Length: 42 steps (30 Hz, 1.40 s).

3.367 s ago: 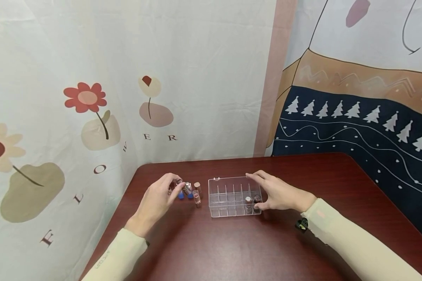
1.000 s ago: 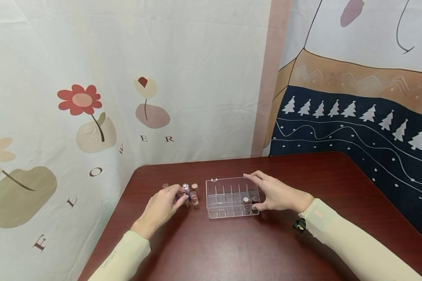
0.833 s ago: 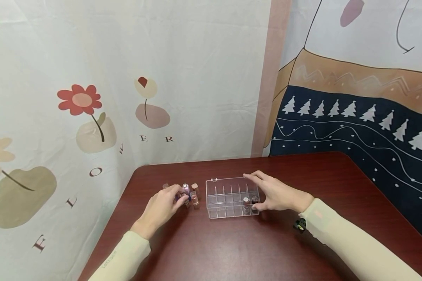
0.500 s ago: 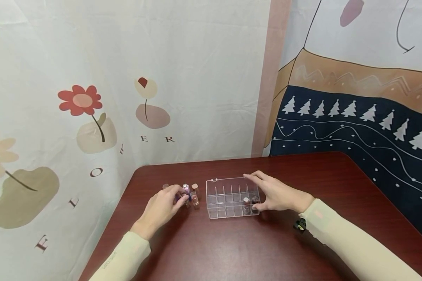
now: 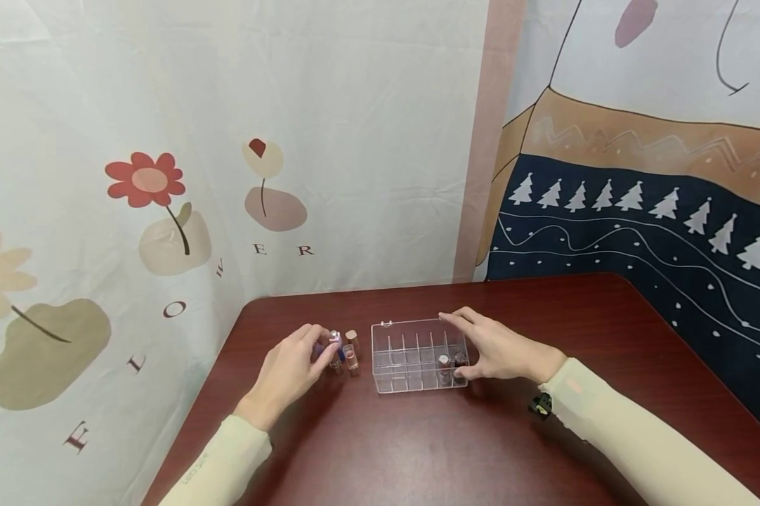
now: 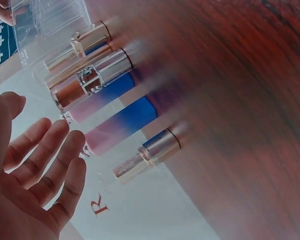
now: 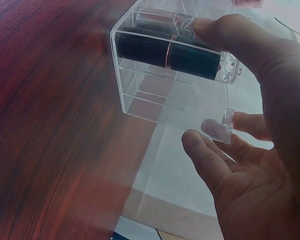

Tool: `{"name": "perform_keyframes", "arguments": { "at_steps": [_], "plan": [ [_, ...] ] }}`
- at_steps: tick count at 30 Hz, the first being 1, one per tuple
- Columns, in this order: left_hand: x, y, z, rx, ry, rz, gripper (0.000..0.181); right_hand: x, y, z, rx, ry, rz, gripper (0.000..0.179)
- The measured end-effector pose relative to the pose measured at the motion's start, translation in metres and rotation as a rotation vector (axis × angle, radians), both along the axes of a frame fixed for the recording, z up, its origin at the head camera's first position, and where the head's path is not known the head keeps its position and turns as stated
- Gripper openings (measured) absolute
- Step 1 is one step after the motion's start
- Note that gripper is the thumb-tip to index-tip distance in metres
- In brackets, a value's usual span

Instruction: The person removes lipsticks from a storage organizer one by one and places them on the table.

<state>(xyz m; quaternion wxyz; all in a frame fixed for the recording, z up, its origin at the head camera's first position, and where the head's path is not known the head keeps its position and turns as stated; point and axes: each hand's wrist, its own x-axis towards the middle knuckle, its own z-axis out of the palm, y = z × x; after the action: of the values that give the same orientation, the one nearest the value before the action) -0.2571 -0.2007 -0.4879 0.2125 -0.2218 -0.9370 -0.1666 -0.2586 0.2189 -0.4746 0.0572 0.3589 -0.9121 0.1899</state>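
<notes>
Just left of a clear divided box (image 5: 405,380), my left hand (image 5: 289,369) hovers by a cluster of lipstick tubes. Its fingers are spread and loosely bent, with nothing between them in the left wrist view. Closest to it stands a silver lipstick with a clear end (image 6: 112,70); blue-and-pink tubes (image 6: 125,125) stand beside that one. My right hand (image 5: 506,346) grips the box's right end, thumb on the front, fingers at the back. Inside that end stand a silver-topped lipstick (image 5: 444,369) and a black lipstick (image 7: 170,52). The left hand hides part of the cluster in the head view.
A gold-trimmed lipstick (image 6: 150,154) stands slightly apart from the cluster. A tan-topped tube (image 5: 351,338) is at the cluster's back right. The dark red table (image 5: 418,450) meets a printed cloth wall (image 5: 367,176) behind.
Earlier my left hand held a silver lipstick raised, then stood it among the others. Now its fingers have come off and lifted slightly. My right hand keeps its grip on the box.
</notes>
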Motion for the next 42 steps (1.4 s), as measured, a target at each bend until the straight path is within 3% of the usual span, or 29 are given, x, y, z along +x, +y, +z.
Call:
{"name": "perform_keyframes", "arguments": {
  "at_steps": [4, 12, 26, 42],
  "plan": [
    [0.001, 0.004, 0.005, 0.012, 0.047, -0.011, 0.018, 0.000, 0.000, 0.000, 0.002, -0.004, -0.007, 0.108],
    [0.005, 0.022, 0.013, 0.009, 0.198, -0.091, 0.020, 0.000, 0.000, 0.000, 0.006, -0.006, -0.014, 0.108],
    [0.009, 0.061, 0.015, -0.042, 0.230, -0.210, 0.041, 0.001, -0.001, 0.001, 0.006, -0.008, -0.006, 0.107],
    [0.011, 0.111, 0.007, -0.080, 0.231, -0.299, 0.042, 0.002, -0.002, 0.001, -0.003, -0.024, -0.014, 0.108]
  ]
}}
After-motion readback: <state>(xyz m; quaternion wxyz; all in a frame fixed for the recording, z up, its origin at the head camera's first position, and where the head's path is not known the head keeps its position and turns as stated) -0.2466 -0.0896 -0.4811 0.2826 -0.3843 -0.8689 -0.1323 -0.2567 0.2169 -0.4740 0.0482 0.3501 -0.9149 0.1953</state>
